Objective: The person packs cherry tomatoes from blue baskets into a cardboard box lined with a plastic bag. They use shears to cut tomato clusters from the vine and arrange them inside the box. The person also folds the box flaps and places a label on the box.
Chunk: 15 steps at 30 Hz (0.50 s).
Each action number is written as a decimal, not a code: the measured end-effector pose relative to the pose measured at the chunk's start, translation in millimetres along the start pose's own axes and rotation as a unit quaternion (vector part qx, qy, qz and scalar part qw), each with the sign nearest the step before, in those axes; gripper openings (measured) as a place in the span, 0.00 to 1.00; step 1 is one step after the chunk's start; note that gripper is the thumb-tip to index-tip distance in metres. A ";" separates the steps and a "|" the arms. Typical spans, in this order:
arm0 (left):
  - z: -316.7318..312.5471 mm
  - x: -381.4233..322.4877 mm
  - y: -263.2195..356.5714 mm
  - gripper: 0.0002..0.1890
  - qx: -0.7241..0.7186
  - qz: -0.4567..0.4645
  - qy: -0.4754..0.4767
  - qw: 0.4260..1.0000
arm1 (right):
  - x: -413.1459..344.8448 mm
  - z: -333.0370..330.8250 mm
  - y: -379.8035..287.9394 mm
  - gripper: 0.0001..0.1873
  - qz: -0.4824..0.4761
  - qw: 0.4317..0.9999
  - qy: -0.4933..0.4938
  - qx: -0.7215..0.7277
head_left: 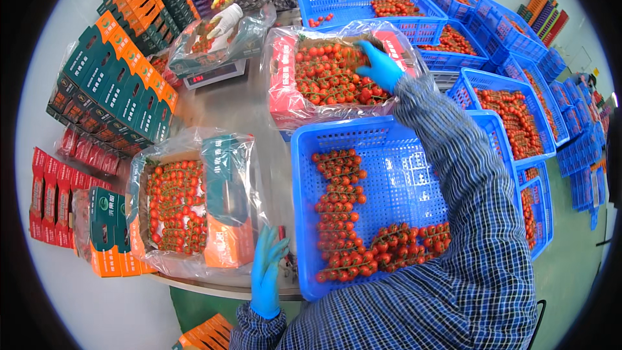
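My right hand, in a blue glove, is over the right side of a red cardboard box lined with clear plastic. Vine cherry tomatoes fill that box; the fingers are spread, with nothing seen between them. At the table's front edge my left hand, gloved too, has its fingers extended and holds nothing. Between my arms a blue plastic crate has tomato trusses along its left and near sides. Left of it, a green-and-orange box in a plastic bag contains rows of tomatoes.
Across the metal table, a person's white-gloved hand is at another box on a digital scale. Folded cartons line the left side. Several blue crates of tomatoes stand at the right.
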<state>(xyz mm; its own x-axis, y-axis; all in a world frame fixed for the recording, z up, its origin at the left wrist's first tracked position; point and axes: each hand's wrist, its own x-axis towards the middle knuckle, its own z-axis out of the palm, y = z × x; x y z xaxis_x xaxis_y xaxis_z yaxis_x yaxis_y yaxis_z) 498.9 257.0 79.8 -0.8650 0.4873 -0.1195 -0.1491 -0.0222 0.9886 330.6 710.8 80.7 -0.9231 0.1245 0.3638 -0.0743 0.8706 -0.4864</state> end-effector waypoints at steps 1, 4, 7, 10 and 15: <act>3.3 -6.2 0.8 0.37 0.021 -0.002 0.008 1.000 | 22.5 -1.6 18.1 0.31 0.016 0.999 -0.049 0.002; 13.5 -17.3 7.9 0.32 0.054 -0.022 0.055 0.997 | 78.7 -14.6 68.6 0.28 -0.031 0.997 -0.041 -0.048; 15.8 -16.9 14.3 0.29 0.078 -0.052 0.104 0.990 | 92.3 -20.6 103.2 0.27 -0.078 0.983 -0.093 -0.141; 19.5 -3.7 19.5 0.26 0.124 -0.026 0.098 0.987 | 77.6 -17.0 117.6 0.23 -0.130 0.914 -0.119 -0.366; 48.7 51.2 4.3 0.22 0.129 -0.040 -0.017 0.991 | 61.7 -8.3 109.1 0.25 0.091 0.908 -0.271 -0.306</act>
<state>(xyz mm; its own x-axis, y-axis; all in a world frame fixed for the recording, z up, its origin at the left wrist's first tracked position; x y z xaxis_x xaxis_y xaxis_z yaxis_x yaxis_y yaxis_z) 477.3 324.3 82.4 -0.8378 0.5082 -0.1994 -0.0846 0.2400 0.9671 268.6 817.5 56.6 -0.9617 0.1840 -0.2034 0.1678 0.9813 0.0943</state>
